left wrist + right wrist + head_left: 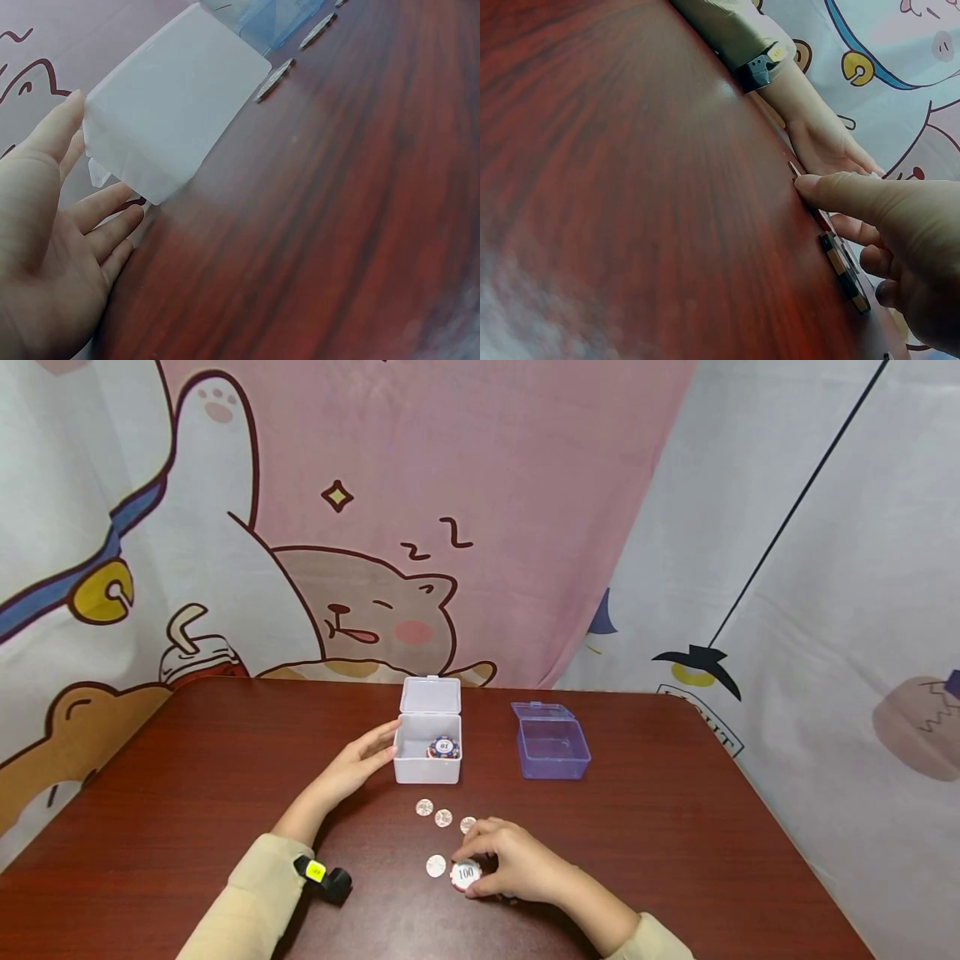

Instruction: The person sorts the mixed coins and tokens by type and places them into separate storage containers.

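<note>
My left hand (356, 770) rests its extended fingers along the left side of an open white plastic box (427, 771). In the left wrist view, the thumb touches the box wall (172, 105). Inside the box lie poker chips, a blue one marked 10 (444, 747) on top. Nearer the front, my right hand (517, 864) pinches a white poker chip (466, 874) marked 100 by its edges, low at the tabletop. A dark chip with tan edge marks (845, 274) lies beneath the right fingers, mostly hidden from the head view.
Several silvery coins, among them one coin (436, 866) left of the white chip, lie between the hands. A translucent blue-purple box (553, 767) stands with its lid up, right of the white box. A patterned curtain (525, 510) hangs behind the brown table (675, 827).
</note>
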`<act>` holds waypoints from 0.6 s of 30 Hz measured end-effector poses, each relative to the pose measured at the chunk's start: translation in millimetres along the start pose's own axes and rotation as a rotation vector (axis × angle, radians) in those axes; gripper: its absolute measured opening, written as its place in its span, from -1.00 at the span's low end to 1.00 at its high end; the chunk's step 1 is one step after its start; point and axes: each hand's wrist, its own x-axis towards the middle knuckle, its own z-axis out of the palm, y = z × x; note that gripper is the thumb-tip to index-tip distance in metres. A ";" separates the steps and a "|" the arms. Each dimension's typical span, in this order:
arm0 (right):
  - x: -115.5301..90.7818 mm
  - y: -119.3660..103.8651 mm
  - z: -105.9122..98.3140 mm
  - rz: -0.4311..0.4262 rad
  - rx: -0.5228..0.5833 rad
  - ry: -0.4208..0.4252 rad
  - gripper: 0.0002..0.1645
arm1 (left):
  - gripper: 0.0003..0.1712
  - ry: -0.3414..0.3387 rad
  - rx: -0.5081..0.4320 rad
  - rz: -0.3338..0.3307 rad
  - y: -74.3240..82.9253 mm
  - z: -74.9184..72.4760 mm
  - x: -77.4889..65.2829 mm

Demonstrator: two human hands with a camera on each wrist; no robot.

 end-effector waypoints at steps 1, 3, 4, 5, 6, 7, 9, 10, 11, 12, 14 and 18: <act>-0.1 0.0 0.1 -0.004 0.002 0.002 -0.59 | -0.42 0.002 -0.002 0.001 0.5 0.1 -0.4; -0.3 0.1 0.4 -0.010 0.004 0.008 -0.60 | -0.42 0.004 -0.004 0.001 1.1 0.2 -1.0; -0.4 0.2 0.5 -0.013 0.002 0.010 -0.60 | -0.42 0.005 -0.003 0.002 1.1 0.2 -1.2; -0.6 0.2 0.7 -0.014 0.002 0.012 -0.60 | -0.42 0.005 -0.003 0.002 1.0 0.2 -1.4; -0.8 0.3 0.9 -0.013 0.001 0.016 -0.61 | -0.42 0.004 -0.003 0.003 0.7 0.2 -1.6; -0.9 0.4 1.0 -0.012 0.002 0.019 -0.61 | -0.42 0.003 -0.003 0.002 0.5 0.2 -1.6; -1.1 0.4 1.1 -0.012 0.003 0.028 -0.61 | -0.41 0.001 -0.003 0.002 -0.7 0.2 -1.1; -1.2 0.6 1.2 -0.014 0.003 0.035 -0.61 | -0.41 0.001 -0.004 0.007 -5.8 -0.3 0.2; -1.2 0.8 1.2 -0.018 0.004 0.043 -0.61 | -0.40 0.003 -0.008 0.009 -10.7 -0.9 1.6; -1.1 1.0 1.0 -0.024 0.004 0.053 -0.61 | -0.39 0.004 -0.009 0.009 -15.7 -1.4 3.0; -0.5 1.2 0.3 -0.035 0.000 0.071 -0.60 | -0.39 0.007 -0.011 0.009 -25.8 -2.5 5.7; 1.3 0.9 -2.4 -0.030 0.000 0.099 -0.59 | -0.38 0.011 -0.018 0.010 -35.6 -4.0 8.1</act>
